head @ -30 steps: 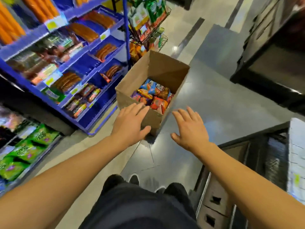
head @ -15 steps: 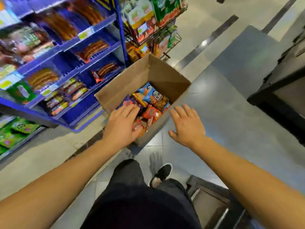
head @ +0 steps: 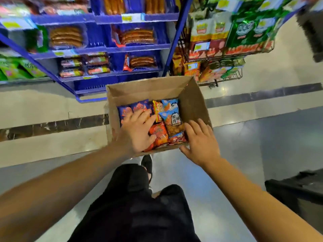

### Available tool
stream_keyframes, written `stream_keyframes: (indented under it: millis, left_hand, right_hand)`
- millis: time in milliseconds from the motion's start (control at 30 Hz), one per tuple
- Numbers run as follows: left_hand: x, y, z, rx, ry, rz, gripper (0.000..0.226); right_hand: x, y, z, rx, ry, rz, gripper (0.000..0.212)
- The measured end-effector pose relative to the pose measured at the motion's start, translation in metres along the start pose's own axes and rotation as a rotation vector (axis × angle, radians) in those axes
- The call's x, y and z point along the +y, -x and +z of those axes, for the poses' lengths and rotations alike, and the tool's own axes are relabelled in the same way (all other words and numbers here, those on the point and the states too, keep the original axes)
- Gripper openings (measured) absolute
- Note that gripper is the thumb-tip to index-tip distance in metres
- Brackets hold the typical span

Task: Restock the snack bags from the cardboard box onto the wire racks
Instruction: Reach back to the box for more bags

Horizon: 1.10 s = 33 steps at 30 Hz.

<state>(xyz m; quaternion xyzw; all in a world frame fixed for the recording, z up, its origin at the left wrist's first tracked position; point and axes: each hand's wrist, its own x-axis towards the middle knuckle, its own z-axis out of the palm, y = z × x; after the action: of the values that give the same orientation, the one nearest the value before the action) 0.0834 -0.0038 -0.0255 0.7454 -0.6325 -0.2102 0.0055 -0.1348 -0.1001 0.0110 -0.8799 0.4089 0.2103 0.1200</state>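
While the cardboard box (head: 195,105) sits open on the floor at 12 o'clock, the left hand (head: 136,133) lies flat-fingered on the snack bags (head: 172,119) inside. The right hand (head: 201,142), fingers spread, touches its 3 o'clock wall. Wire racks (head: 225,49) stand at 1 o'clock.

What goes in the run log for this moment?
stage: reaching into box | left hand: on bags, no grip | right hand: open at box edge | racks: stocked

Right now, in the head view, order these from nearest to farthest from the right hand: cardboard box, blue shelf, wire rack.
From the right hand:
1. Cardboard box, touching its right wall.
2. Wire rack, beyond the box, right.
3. Blue shelf, beyond, left.
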Motion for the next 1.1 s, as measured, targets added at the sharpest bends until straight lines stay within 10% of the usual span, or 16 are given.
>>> stream_keyframes:
  millis: [467,1100]
  left_hand:
    - [0.049,-0.106,0.086,-0.088,0.088,-0.397,0.071]
    - [-0.026,-0.268,0.392,-0.239,0.249,-0.518,0.078]
  right_hand:
    - [0.121,-0.151,0.06,-0.188,-0.015,-0.189,0.082]
    - [0.154,-0.378,0.372,-0.278,-0.129,-0.022,0.088]
